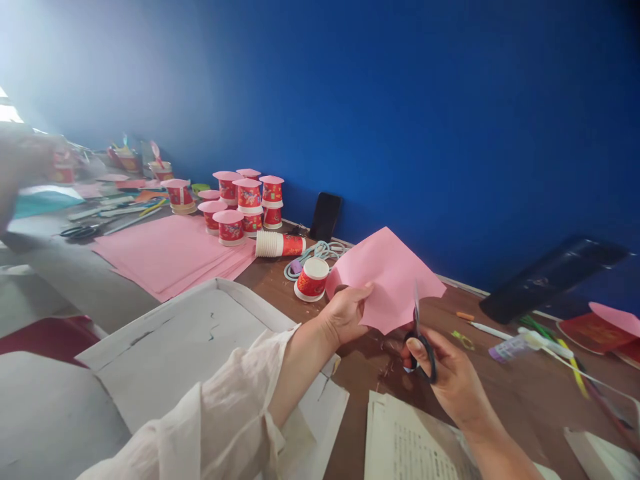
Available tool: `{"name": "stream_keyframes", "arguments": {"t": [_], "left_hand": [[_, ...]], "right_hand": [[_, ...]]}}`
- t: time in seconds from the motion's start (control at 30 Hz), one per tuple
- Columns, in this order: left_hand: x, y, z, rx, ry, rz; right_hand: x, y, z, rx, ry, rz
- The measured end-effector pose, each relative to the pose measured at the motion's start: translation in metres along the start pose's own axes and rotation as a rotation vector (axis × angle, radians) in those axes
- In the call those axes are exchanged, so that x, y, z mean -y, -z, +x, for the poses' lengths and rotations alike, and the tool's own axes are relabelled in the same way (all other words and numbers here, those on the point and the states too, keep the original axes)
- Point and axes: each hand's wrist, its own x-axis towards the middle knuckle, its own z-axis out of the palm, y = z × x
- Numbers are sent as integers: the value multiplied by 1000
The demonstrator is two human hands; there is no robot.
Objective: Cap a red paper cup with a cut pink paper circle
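Note:
My left hand (349,312) pinches a sheet of pink paper (387,273) by its lower left part and holds it up above the brown table. Dark-handled scissors (424,353) sit in my right hand (450,373), with fingers and thumb through the loops. Their blades point up and meet the paper's right-hand lower edge, where the outline is cut uneven. Just left of the paper, an upturned red paper cup (312,281) stands on the table. A coiled pale blue cable (325,252) lies behind that cup.
Several red cups topped with pink discs (249,195) stand by the blue wall. Pink sheets (170,257) lie at left, near a white box lid (200,327). A phone (326,216) leans on the wall. Printed pages (415,440) lie in front; a glue stick (511,349) is right.

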Motion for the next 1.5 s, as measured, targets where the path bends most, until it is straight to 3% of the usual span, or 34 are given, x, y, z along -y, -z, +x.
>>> {"name": "stream_keyframes", "arguments": {"t": [0.33,0.63,1.27,1.5], "left_hand": [[-4,-11,-5,-83,16,60],[-4,-1,2,-87,-15,89],[-7,-5,2,-101,-91,160],[-8,-5,2,-128,-91,177]], "right_hand": [[-13,5,0,4,-1,35],[-9,6,0,-1,-20,6],[-3,10,-4,-45,-60,-23],[-9,14,-1,3,-82,-27]]}}
